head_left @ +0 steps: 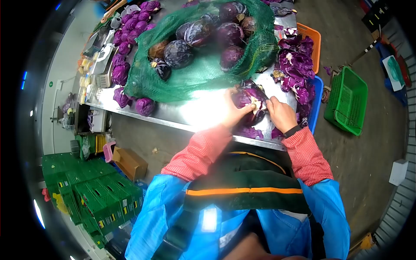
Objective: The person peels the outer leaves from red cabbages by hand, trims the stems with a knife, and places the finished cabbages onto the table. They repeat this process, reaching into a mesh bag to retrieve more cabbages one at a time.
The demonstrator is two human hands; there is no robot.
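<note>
At the table's front edge, my left hand (234, 110) is closed around a red cabbage (243, 96), its thumb lying across the pale cut end. My right hand (282, 115) grips a knife (259, 90), whose dark blade reaches over the top of the cabbage; the handle is mostly hidden in the fist. Loose purple leaves (249, 132) lie beneath and in front of the cabbage. Just beyond my hands, a green mesh bag (186, 82) is spread open with several untrimmed cabbages (178, 54) in it.
Peeled cabbages (120, 73) line the left side of the metal table (173, 115), beside a scale (103, 81). Trimmed leaves (297, 65) heap along the right edge, over an orange crate (315, 41) and a blue crate (318, 95). A green crate (346, 106) stands on the floor; stacked green crates (95, 190) are at left.
</note>
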